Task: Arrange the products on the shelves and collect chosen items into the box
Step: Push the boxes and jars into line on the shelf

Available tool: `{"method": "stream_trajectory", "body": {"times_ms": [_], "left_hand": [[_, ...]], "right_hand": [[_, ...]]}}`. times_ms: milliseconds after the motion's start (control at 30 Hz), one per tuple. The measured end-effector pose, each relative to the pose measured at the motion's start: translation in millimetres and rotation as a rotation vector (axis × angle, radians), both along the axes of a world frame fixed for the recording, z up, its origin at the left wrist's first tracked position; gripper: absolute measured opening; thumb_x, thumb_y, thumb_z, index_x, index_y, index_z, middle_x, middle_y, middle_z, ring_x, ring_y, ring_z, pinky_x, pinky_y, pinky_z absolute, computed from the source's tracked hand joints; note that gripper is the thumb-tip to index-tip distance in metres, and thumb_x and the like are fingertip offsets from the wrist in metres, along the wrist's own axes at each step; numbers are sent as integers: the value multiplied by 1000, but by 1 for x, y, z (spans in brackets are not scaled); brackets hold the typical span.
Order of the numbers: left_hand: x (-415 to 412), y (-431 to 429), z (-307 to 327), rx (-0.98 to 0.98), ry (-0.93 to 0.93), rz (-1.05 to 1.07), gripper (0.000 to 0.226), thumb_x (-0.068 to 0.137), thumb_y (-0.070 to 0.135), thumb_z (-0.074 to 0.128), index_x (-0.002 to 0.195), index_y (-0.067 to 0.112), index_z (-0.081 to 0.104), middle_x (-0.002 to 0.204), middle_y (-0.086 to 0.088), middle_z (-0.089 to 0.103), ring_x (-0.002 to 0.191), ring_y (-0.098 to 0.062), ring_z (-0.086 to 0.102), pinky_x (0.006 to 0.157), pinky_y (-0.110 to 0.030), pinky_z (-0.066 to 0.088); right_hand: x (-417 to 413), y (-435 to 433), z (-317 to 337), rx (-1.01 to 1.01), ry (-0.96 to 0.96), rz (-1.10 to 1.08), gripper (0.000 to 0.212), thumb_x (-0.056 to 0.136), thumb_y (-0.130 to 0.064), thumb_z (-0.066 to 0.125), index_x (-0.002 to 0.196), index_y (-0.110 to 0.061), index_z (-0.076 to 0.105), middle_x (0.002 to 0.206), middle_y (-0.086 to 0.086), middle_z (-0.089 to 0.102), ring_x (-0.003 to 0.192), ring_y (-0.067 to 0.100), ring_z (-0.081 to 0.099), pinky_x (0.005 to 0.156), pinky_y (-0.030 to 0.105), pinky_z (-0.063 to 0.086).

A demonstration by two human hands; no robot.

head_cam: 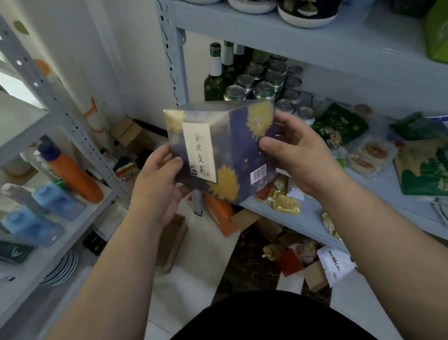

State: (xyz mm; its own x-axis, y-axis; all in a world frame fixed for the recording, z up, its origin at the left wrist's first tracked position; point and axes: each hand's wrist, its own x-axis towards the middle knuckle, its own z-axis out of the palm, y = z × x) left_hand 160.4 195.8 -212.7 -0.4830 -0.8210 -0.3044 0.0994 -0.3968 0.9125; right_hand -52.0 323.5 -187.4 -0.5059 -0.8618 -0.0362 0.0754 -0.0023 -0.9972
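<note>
Left hand (160, 186), right hand (298, 150), fingers curled

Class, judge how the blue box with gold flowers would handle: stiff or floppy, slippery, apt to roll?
The blue box probably stays stiff: its edges look straight where the left hand and right hand grip it. Its flat faces suggest sliding, not rolling.
</note>
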Motion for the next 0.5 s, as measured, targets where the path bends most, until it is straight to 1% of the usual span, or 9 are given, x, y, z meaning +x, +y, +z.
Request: {"method": "stream_trajectory", "body": {"times_ms": [67, 100, 167, 233, 300, 367, 400, 467, 500], "left_hand": [[-3, -1, -2, -66, -117, -17, 30, 106, 11, 46, 129, 23, 60, 114, -8, 71, 104, -27, 70, 83, -46, 62], [-5, -1, -3, -91, -163, -36, 28, 106, 13, 47, 128, 25, 59, 114, -7, 71, 103, -25, 71, 81, -45, 63], [-8, -1, -5, -106, -198, -80, 27, 106, 15, 49, 131, 23, 58, 115, -10, 70, 100, -25, 72, 77, -43, 63], [-12, -1, -6, -95, -174, -102, 32, 106, 14, 50, 136, 20, 56, 119, -12, 69, 105, -28, 71, 77, -44, 63], [-12, 0, -4, -66, -113, -107, 40, 103, 11, 56, 141, 22, 53, 125, -9, 67, 109, -26, 70, 82, -47, 63], [-13, -3, -4, -38, -29, -122, 55, 97, 8, 65, 146, 27, 48, 131, -5, 64, 112, -23, 70, 86, -50, 62], [-13, -5, -4, -44, 3, -134, 63, 95, 9, 69, 149, 31, 45, 135, -2, 63, 116, -23, 68, 89, -50, 61], [-14, -7, -3, -100, 51, -194, 72, 94, 18, 73, 153, 38, 39, 144, 3, 57, 125, -24, 63, 98, -53, 56], [-14, -7, -3, -136, 81, -254, 74, 93, 26, 74, 154, 41, 37, 149, 4, 54, 129, -24, 60, 102, -55, 52]], "right_hand": [[-1, 3, 3, 12, 62, 4, 65, 67, -39, 85, 129, -35, 66, 119, 1, 69, 116, 31, 67, 96, 55, 57], [-2, 3, 4, 23, 82, 7, 62, 67, -41, 85, 126, -38, 67, 118, -1, 70, 115, 30, 67, 96, 56, 56], [-3, 5, 8, 20, 107, 16, 56, 70, -40, 85, 124, -40, 67, 114, -6, 72, 112, 27, 69, 96, 56, 56], [-3, 6, 11, -11, 126, 20, 47, 77, -29, 83, 120, -39, 67, 106, -11, 73, 106, 19, 71, 95, 50, 57], [-4, 10, 15, -49, 153, 49, 45, 78, -17, 79, 115, -40, 66, 103, -14, 72, 103, 14, 69, 94, 44, 57], [-4, 14, 17, -59, 199, 91, 49, 74, -14, 82, 108, -46, 67, 106, -11, 69, 108, 16, 66, 97, 43, 55], [-4, 16, 17, -58, 220, 111, 50, 72, -14, 83, 106, -46, 66, 108, -9, 67, 110, 17, 65, 97, 41, 54], [-3, 19, 14, -40, 239, 130, 50, 71, -10, 82, 108, -39, 63, 109, -7, 63, 111, 17, 61, 92, 35, 53], [-1, 20, 13, -40, 248, 125, 51, 71, -11, 84, 110, -35, 61, 110, -5, 62, 111, 16, 60, 91, 33, 53]]}}
